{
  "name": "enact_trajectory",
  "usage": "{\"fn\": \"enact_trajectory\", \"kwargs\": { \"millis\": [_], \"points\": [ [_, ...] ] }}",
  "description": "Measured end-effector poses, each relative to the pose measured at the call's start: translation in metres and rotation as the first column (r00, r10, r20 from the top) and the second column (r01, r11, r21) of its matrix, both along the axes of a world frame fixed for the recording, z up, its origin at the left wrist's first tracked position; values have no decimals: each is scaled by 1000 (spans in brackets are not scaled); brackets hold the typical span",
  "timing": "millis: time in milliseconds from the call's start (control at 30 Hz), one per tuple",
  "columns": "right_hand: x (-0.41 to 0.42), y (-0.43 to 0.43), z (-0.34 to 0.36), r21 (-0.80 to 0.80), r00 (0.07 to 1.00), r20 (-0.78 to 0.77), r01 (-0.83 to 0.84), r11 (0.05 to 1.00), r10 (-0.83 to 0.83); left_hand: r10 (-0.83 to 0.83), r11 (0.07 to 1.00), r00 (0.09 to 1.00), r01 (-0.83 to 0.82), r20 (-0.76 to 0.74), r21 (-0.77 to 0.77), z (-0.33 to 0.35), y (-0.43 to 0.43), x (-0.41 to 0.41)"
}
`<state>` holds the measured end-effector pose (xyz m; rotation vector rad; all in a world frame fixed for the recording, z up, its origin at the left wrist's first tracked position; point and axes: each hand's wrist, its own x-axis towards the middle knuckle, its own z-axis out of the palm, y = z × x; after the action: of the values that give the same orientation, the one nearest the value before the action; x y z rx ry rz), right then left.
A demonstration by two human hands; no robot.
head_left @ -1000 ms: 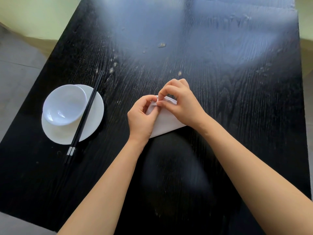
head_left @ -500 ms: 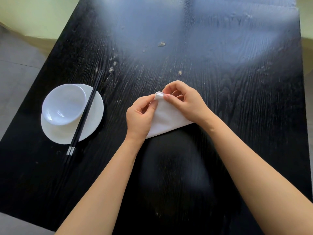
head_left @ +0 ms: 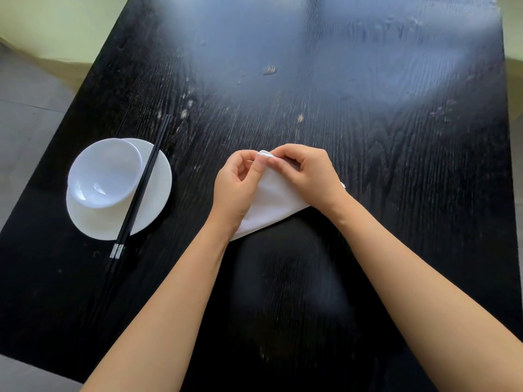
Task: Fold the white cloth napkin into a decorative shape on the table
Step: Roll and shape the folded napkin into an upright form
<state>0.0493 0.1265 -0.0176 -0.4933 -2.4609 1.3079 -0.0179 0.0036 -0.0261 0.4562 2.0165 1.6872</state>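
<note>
Napkin (head_left: 271, 199) is lying as a triangle on the table (head_left: 396, 165), apex pointing away; left hand (head_left: 236, 188) and right hand (head_left: 308, 176) are both pinching that far tip.

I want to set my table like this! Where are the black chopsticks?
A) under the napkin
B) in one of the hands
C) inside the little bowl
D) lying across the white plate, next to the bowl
D: the chopsticks lie across the plate right beside the bowl, while the left hand and right hand pinch only the napkin.
</note>
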Motion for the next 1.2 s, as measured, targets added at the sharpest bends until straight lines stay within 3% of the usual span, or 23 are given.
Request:
{"fn": "enact_trajectory", "kwargs": {
  "millis": [100,200,367,467,567,633,733,833,900,933,1000,1067,1200],
  "points": [
    [2,-6,-5,147,994,110,-7,989,-10,56,991,972,-82,-227,-110,0,5,2],
    [8,-7,-10,293,962,255,21,956,-99,125,975,943,-174,-308,-137,-2,6,1],
    [17,-9,-16,533,949,246,38,845,-198,154,943,866,-273,-476,-192,-6,-4,1],
    [16,-20,-15,614,947,168,117,781,-275,39,868,826,-307,-562,-390,-11,-10,12],
    [15,-22,-15,729,919,123,172,662,-374,-249,740,725,-286,-642,-609,-19,-24,38],
    [16,-23,-17,774,900,147,153,614,-410,-386,661,689,-258,-614,-705,-26,-41,48],
    [24,-20,-16,777,873,217,117,618,-438,-412,614,723,-229,-554,-755,-33,-57,46],
    [21,-11,-9,742,844,191,209,637,-501,-445,604,718,-202,-536,-771,-30,-55,45],
    [4,-25,-4,703,942,98,162,692,-320,-450,592,726,-193,-520,-782,-29,-54,45],
    [-6,-37,-5,672,986,103,28,740,-132,-452,585,729,-193,-514,-788,-28,-54,45],
    [-17,-61,-11,506,935,318,-306,807,155,-463,581,727,-183,-507,-793,-27,-55,44],
    [-11,-61,-23,484,884,439,-385,785,163,-474,574,723,-178,-502,-799,-25,-54,42],
    [26,-32,-29,603,893,451,-302,739,-4,-485,569,724,-165,-491,-806,-25,-56,42]
  ]
}}
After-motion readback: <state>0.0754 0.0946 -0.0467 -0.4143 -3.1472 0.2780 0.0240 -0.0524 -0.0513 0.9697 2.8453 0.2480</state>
